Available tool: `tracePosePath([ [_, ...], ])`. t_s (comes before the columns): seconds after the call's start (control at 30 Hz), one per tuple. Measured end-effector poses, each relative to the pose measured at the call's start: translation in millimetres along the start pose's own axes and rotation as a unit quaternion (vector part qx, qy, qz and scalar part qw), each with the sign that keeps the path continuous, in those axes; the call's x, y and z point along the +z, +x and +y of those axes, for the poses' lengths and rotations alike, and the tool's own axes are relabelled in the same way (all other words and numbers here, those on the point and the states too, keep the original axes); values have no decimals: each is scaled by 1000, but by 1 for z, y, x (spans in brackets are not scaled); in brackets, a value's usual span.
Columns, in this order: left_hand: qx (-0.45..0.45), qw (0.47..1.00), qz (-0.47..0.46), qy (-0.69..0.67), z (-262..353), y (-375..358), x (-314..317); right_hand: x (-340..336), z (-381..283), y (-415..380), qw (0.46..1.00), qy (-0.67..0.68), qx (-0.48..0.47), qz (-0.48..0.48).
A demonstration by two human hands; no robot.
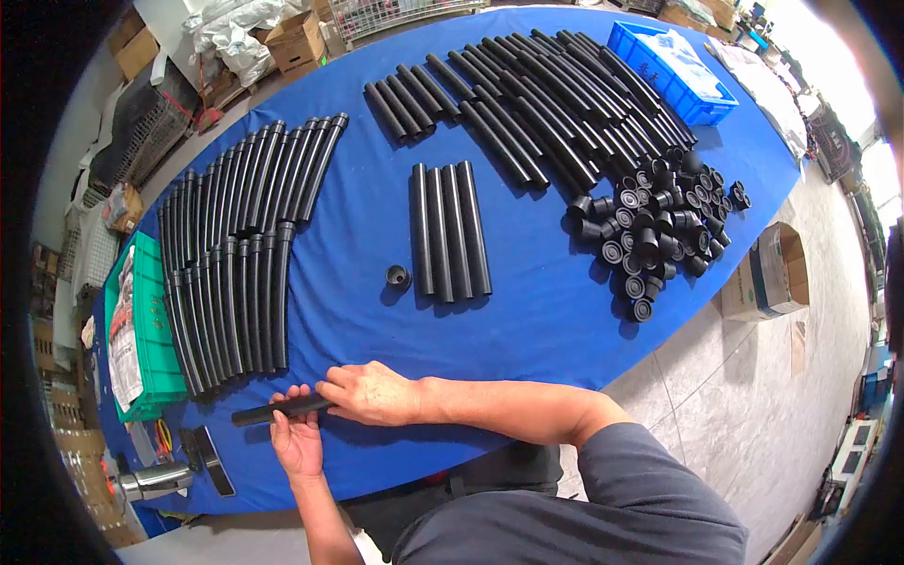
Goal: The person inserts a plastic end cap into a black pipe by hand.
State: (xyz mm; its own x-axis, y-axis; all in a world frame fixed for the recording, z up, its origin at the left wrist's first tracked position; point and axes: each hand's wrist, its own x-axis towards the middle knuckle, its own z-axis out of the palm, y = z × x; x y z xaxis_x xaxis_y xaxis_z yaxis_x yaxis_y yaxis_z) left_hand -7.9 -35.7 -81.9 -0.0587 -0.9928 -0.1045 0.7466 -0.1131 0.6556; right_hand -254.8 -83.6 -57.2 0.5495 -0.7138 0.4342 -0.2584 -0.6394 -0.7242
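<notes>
A black plastic tube (254, 415) lies across my left hand (298, 441), whose fingers and thumb are wrapped round its middle. My right hand (372, 393) is closed over the tube's right end, and that end is hidden in the fingers. Beyond the hands, a single black end cap (398, 277) sits on the blue cloth. Beside it, several bare black tubes (452, 231) lie side by side. To the left are rows of black tubes with caps on their far ends (254, 301).
A big pile of black tubes (565, 94) covers the far side, with a heap of loose caps (659, 217) at the right. A blue crate (697, 111) stands behind them. At the left are a green crate (160, 348), a phone (215, 461) and a shiny metal cylinder (155, 481).
</notes>
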Motion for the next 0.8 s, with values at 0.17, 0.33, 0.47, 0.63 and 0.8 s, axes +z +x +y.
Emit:
tracePosePath([
  [0.17, -7, 1000, -13, 0, 2, 0, 2, -33, -6, 19, 913, 248, 256, -199],
  [0.33, -4, 1000, 3, -8, 0, 0, 0, 1, -2, 0, 998, -43, -37, 33],
  [0.47, 2, 1000, -13, -4, 0, 0, 4, -27, -2, 17, 936, 201, 212, -197],
  [0.63, -1, 1000, 8, -6, 0, 0, 2, 1, 2, 1, 1000, 1, -14, 10],
  [0.8, 0, 1000, -16, 13, 0, 0, 5, -2, 13, 6, 988, 123, 72, -56],
])
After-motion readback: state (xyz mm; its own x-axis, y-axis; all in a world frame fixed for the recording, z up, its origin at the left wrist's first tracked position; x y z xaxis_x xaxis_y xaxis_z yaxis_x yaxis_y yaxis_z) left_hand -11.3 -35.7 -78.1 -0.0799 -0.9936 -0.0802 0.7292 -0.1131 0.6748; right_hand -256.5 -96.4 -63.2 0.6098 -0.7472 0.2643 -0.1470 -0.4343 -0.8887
